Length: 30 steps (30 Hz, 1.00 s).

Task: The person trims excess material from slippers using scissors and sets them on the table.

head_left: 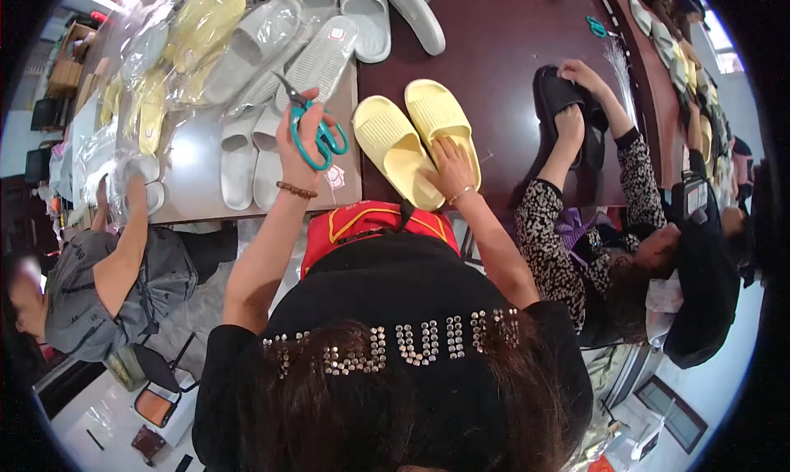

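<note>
Pressing down on the near one of two yellow slippers point(415, 139) at the bench's point(510, 44) near edge, the right hand point(451, 169) lies flat with fingers spread. The left hand point(303, 134) is clamped on one pair of teal scissors point(317, 130), raised. Trimming seems in hand; bringing blades to slipper calls for care. Two grey slippers point(247, 155) lie left.

Pair of slides point(418, 143): on bench point(510, 44), near edge.
Scissors point(317, 130): left of slides.
Bagged slides point(247, 44): bench's left part.
</note>
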### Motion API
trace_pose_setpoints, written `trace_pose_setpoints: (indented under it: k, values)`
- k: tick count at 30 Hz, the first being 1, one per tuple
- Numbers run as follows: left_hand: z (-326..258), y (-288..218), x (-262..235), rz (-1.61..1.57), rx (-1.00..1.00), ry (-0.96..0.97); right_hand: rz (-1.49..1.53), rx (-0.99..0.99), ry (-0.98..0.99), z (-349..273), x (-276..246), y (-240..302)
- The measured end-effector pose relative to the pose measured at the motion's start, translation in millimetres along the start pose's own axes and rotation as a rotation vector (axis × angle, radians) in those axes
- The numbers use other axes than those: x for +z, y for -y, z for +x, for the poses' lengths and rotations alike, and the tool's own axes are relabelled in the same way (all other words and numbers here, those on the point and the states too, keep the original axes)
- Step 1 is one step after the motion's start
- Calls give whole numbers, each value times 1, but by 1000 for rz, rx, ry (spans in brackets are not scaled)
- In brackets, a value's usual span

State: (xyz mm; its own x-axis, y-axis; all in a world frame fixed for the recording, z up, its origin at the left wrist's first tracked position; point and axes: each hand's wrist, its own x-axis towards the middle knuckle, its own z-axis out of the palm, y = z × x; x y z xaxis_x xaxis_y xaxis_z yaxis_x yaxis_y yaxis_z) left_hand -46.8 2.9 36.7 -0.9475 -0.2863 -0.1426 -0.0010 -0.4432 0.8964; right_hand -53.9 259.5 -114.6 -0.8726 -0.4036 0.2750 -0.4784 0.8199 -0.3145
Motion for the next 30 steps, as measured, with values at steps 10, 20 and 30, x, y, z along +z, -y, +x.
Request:
trace_pose_setpoints:
  k: [10,20,30]
  values:
    - [-33,76,6,430,-27,223,187,94,-7,-24,-18,-7]
    - [-28,69,-2,276,17,138,887,88,144,28,-67,112]
    - [32,34,-102,1417,641,-126,1012,366,576,0,-73,53]
